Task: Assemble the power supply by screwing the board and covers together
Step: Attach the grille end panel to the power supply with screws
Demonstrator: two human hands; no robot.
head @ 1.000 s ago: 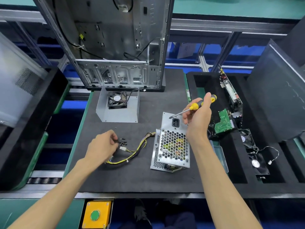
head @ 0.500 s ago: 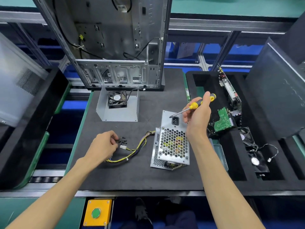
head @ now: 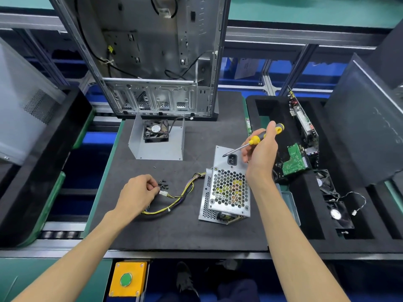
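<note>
Gripping a yellow-and-black screwdriver [head: 258, 138] with curled fingers, the right hand [head: 260, 155] hovers above the far end of the power supply [head: 229, 188], the tool's metal shaft slanting down to the left so that its tip sits just beside the black power socket [head: 232, 159] on the unit's plain metal face. The left hand [head: 136, 194] rests on the dark foam mat [head: 174, 232] well apart from the right, its fingertips drawn together at the edge of a small cluster of black screws [head: 163, 184]; whether a screw is actually pinched between them cannot be told. The power supply lies on the mat between the two forearms, its honeycomb-perforated cover facing up, and a bundle of yellow and black wires [head: 178, 197] runs from its left side toward the left hand, ending in a white connector [head: 162, 193] just beside the fingers. Farther back on the mat stands a bent metal cover [head: 157, 149] with a black fan [head: 156, 130] mounted inside, and behind that an open computer case [head: 157, 62] stands upright. To the right, a black foam tray [head: 305, 236] holds a green circuit board [head: 295, 160] and two more fans. A yellow box with a green button [head: 126, 279] sits below the bench edge.
</note>
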